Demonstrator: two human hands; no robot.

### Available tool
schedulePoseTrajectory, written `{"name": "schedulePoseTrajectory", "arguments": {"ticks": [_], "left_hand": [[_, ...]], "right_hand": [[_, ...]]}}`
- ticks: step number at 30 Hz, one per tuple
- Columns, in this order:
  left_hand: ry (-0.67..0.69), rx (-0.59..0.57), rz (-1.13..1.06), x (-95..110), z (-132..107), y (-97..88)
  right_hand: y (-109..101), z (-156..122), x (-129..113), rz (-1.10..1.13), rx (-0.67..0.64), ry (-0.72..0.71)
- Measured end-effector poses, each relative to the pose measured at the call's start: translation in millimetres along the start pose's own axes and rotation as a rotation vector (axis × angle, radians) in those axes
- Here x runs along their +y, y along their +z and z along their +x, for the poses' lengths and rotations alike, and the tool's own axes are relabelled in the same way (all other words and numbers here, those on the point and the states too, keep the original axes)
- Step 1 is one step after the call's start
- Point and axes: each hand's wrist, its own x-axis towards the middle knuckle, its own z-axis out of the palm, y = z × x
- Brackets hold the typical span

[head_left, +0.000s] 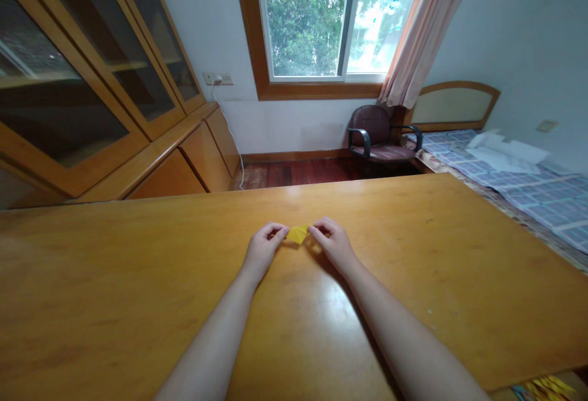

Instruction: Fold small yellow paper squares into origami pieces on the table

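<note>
A small folded piece of yellow paper (pixel 297 234) is held between both hands just above the wooden table (pixel 138 278). My left hand (pixel 264 247) pinches its left end with thumb and forefinger. My right hand (pixel 331 241) pinches its right end the same way. Both forearms stretch out over the middle of the table, and the other fingers are curled under.
A wooden cabinet with glass doors (pixel 78 76) runs along the left wall. Beyond the table stand a dark armchair (pixel 377 134) under the window and a bed with a checked cover (pixel 514 174) at right. Coloured paper (pixel 546 386) shows past the table's near right corner.
</note>
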Motion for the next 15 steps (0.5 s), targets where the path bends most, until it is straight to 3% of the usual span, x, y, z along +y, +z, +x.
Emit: {"name": "schedulePoseTrajectory", "arguments": {"ticks": [10,15], "left_hand": [[-0.017,-0.005,0.013,2.7,-1.0,-0.2],[-0.010,0.093,-0.039,-1.1,0.5,-0.7]], "right_hand": [[-1.4,0.2,7.0,0.135,0.162,0.139],[-1.9,1.7,3.3,0.189,0.191,0.195]]}}
